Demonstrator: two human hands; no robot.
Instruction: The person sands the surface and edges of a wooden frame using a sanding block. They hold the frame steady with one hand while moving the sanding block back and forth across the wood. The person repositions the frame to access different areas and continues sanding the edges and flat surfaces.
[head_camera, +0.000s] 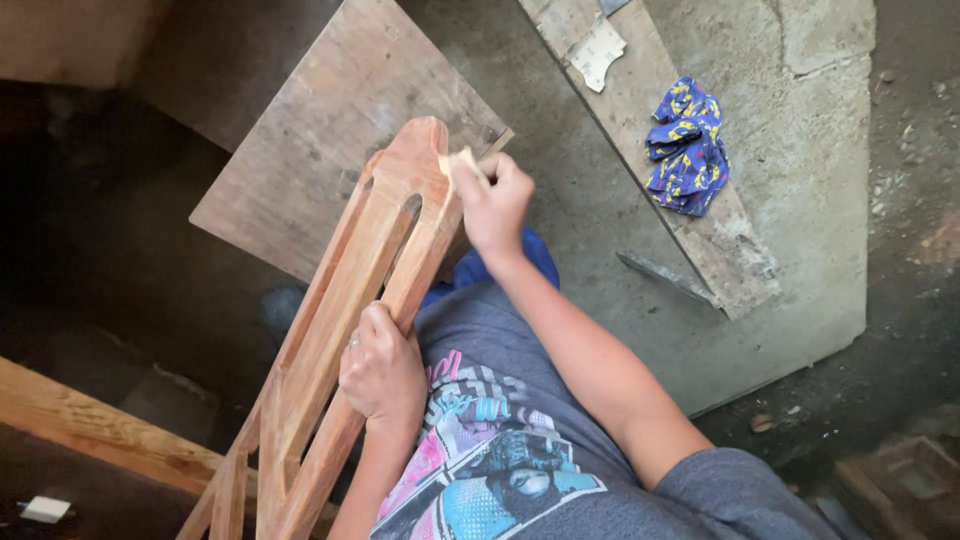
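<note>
Here the right hand (492, 203) pinches a small pale piece of sandpaper (462, 163) against the rounded top end of a slatted wooden frame (345, 300), while the left hand (382, 370) is closed around the frame's right rail lower down. The frame leans on a slant across the person's lap, its top end over the near corner of a worn wooden board (320, 130) on the concrete floor (800, 200); well apart to the right, a crumpled blue and yellow cloth (688, 145) lies on a long plank (650, 110), near its right edge

The wooden frame (330, 330) runs off the bottom edge, its lower end unseen. The left hand (382, 370) covers part of one rail. The plank (655, 140) is cut off at the top edge.
</note>
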